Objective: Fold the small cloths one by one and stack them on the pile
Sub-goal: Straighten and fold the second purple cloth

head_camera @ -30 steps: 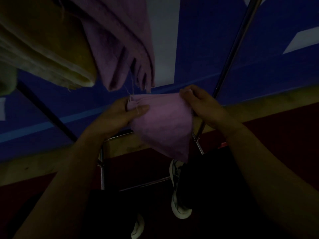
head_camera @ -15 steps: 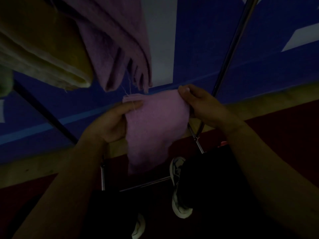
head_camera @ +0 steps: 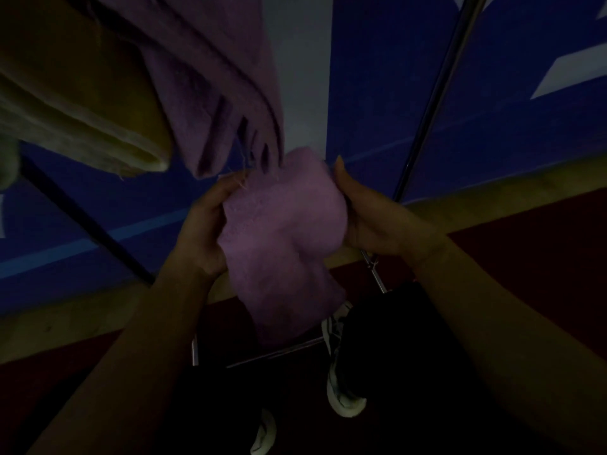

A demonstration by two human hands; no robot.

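A small pink cloth (head_camera: 282, 238) hangs in front of me in the dim head view, held between both hands. My left hand (head_camera: 203, 231) grips its left edge, thumb near the frayed top corner. My right hand (head_camera: 364, 215) grips the right edge, fingers behind the fabric. The cloth's lower part droops down toward the floor. Just above it hang folded pink cloths (head_camera: 223, 93) and, to their left, folded yellow cloths (head_camera: 82, 103), draped from above.
A metal rack pole (head_camera: 433, 93) slants up at the right, and a thin metal frame bar (head_camera: 279, 351) crosses below the cloth. My white shoes (head_camera: 341, 382) stand on the dark red floor. A blue and white wall fills the background.
My hands have come closer together and turned the cloth upright. It went from a wide spread shape to a narrower one hanging lower. The view is closer.
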